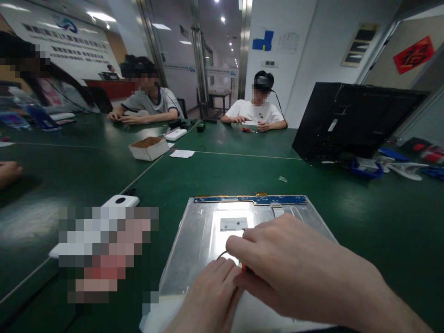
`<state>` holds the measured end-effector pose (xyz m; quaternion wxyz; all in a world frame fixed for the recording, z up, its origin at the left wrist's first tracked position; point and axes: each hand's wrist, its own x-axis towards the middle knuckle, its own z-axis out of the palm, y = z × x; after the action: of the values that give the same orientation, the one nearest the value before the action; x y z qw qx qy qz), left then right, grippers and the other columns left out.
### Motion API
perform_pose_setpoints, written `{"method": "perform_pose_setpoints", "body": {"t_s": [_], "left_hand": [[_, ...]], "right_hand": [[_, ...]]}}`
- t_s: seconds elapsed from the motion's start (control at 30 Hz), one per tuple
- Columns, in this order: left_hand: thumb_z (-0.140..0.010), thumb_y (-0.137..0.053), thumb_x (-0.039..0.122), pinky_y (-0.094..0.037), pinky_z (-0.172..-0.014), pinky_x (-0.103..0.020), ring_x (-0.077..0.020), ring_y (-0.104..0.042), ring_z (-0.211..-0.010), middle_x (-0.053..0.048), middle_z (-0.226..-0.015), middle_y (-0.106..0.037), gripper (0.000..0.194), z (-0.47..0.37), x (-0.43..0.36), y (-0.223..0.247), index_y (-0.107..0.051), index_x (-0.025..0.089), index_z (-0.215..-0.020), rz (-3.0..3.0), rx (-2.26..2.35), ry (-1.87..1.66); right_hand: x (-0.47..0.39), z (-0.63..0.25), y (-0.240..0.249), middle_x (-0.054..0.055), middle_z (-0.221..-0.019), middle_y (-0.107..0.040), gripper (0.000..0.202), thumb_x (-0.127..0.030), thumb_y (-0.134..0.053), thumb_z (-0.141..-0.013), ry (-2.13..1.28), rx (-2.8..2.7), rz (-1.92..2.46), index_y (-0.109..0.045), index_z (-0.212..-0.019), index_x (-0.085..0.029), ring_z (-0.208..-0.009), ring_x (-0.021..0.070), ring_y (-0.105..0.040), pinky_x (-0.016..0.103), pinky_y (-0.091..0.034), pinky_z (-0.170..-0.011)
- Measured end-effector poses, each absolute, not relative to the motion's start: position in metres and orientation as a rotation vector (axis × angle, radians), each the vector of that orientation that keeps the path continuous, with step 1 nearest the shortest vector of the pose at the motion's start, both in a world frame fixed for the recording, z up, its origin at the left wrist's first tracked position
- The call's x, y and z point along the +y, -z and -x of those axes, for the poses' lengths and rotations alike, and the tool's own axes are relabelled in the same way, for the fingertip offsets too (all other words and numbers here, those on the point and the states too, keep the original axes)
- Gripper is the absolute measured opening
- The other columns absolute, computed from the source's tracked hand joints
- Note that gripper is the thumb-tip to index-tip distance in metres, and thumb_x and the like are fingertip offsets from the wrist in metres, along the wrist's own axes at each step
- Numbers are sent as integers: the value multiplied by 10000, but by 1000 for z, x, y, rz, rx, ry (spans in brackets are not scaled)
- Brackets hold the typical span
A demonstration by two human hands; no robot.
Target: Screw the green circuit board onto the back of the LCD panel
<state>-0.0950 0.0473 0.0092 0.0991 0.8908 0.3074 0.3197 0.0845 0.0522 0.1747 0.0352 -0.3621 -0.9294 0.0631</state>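
A flat silver display panel (189,245) lies in front of me, with a narrow blue circuit board (229,200) along its far edge. On its metal back are a label (233,224) and a ribbon cable (277,211). My right hand (280,263) is closed over the panel's middle around a red-and-green object (244,267), mostly hidden by the fingers. Against it, my left hand (211,289) rests low on the panel with fingers curled together; what they hold is hidden. A thin dark wire (222,253) curves out beside the left fingertips.
A white device (121,201), partly blurred out, lies left of the panel. Farther off are an open cardboard box (149,149), a paper slip (182,153) and a large black monitor (354,122). A blue tray (366,170) stands by the monitor. Several people sit around the green table (243,171).
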Motion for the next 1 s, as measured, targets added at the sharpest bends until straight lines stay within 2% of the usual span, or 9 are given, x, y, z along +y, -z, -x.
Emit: {"method": "perform_pose_setpoints", "body": {"t_s": [0.17,0.33,0.47,0.63,0.8,1.0], "left_hand": [[-950,-361,175,-555,-688,-345,-240,-657,-801,-82,-889,-684,213,94,47,-14,-573,191,-968,-2619,884,-923],[-939,-378,181,-547,-653,-320,-222,-637,-745,-74,-850,-668,191,95,45,-13,-564,196,-901,-2634,944,-914],[-945,-371,174,-540,-609,-318,-226,-638,-716,-68,-817,-668,210,94,47,-14,-565,197,-869,-2630,925,-921],[-938,-383,170,-556,-727,-352,-253,-658,-892,-98,-976,-688,208,94,47,-14,-584,194,-985,-2598,875,-919],[-947,-386,187,-551,-645,-355,-249,-649,-775,-89,-893,-678,201,96,45,-9,-585,193,-916,-2618,952,-887],[-950,-361,163,-554,-656,-366,-253,-658,-789,-85,-894,-689,227,95,47,-14,-587,186,-951,-2609,883,-904]], "right_hand": [[50,-84,-177,-15,-800,-655,73,-177,-551,-866,-227,-2881,1110,-510,-907,-222,-602,141,-533,294,-237,-482],[51,-84,-177,-16,-748,-647,29,-253,-536,-906,-213,-2853,1144,-528,-894,-228,-588,153,-543,304,-212,-477],[51,-83,-178,-13,-749,-642,32,-221,-562,-890,-182,-2872,1138,-530,-895,-221,-587,147,-539,303,-207,-478],[50,-81,-181,-15,-799,-646,73,-158,-554,-862,-274,-2896,1121,-519,-891,-215,-595,128,-525,285,-235,-483],[51,-84,-177,-14,-759,-645,47,-261,-556,-898,-214,-2850,1162,-529,-892,-222,-593,146,-533,294,-210,-490],[51,-84,-178,-20,-777,-642,65,-181,-562,-864,-213,-2876,1096,-515,-886,-218,-589,142,-524,298,-228,-477]]}}
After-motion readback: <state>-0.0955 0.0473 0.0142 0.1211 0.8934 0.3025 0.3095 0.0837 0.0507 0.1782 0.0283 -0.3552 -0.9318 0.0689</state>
